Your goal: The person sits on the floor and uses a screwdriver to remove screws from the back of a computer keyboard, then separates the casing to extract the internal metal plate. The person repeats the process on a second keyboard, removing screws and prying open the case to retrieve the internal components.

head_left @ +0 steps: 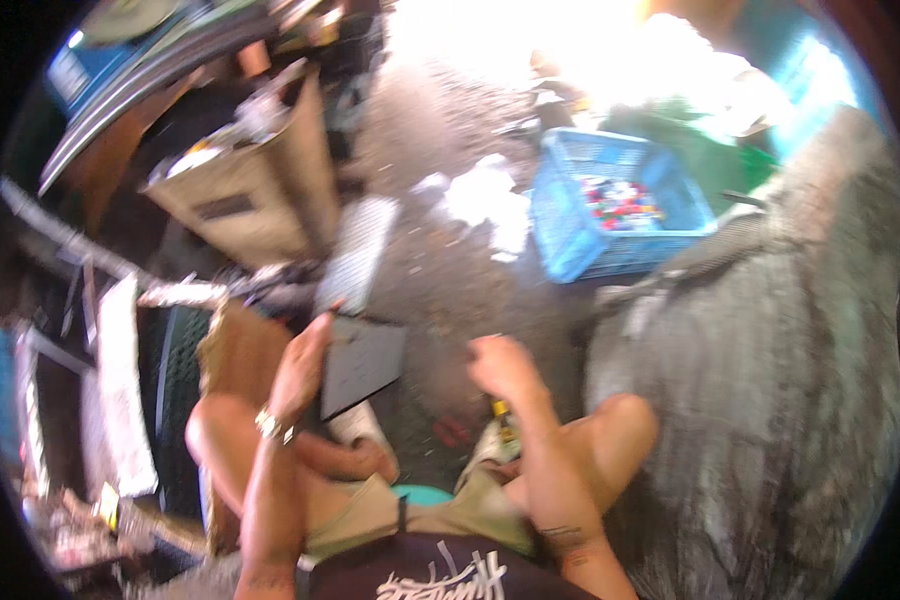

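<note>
My left hand (303, 368), with a watch on its wrist, grips the left edge of a flat dark-grey panel (365, 362). The panel is roughly rectangular and tilted, held above the floor in front of my left foot. Its exact kind I cannot make out. To the right of the panel and apart from it, my right hand (505, 366) is closed, its fingers curled and blurred. Whatever it may hold is hidden. Below that hand, by my right foot, shows a small yellow and dark object (505, 422), partly covered by my forearm.
A blue plastic crate (580, 255) with small colourful pieces stands ahead right. White scraps (488, 203) lie beside it. A large grey sack (750, 400) fills the right side. Ahead left are an open cardboard box (260, 195) and a pale flat strip (362, 250).
</note>
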`<action>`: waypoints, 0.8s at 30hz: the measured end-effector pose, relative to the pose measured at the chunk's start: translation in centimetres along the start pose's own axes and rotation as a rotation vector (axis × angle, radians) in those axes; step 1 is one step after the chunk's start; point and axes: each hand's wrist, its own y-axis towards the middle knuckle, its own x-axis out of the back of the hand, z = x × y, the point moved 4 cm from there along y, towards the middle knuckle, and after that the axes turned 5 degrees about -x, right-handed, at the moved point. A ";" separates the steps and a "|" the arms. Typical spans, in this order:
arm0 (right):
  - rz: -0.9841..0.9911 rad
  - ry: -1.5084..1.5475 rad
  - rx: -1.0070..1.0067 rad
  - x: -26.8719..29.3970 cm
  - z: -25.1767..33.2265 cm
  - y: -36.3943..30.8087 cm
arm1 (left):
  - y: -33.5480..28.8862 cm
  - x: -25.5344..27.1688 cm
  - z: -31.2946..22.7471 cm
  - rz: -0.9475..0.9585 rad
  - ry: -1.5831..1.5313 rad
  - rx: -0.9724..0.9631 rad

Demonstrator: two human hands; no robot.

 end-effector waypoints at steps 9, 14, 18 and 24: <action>-0.764 1.577 0.289 15.1 -5.4 -4.7 | -0.4 -0.2 -1.7 0.030 -0.110 -0.079; -0.730 1.379 0.166 15.2 -6.0 -6.1 | 0.0 -1.4 -1.1 0.079 -0.168 -0.125; -0.273 1.233 0.044 8.1 -1.3 -4.2 | 0.5 -1.6 -0.1 0.037 -0.032 0.023; -0.117 0.980 0.347 1.7 7.2 -3.7 | -0.7 -0.7 -1.3 0.087 0.007 0.002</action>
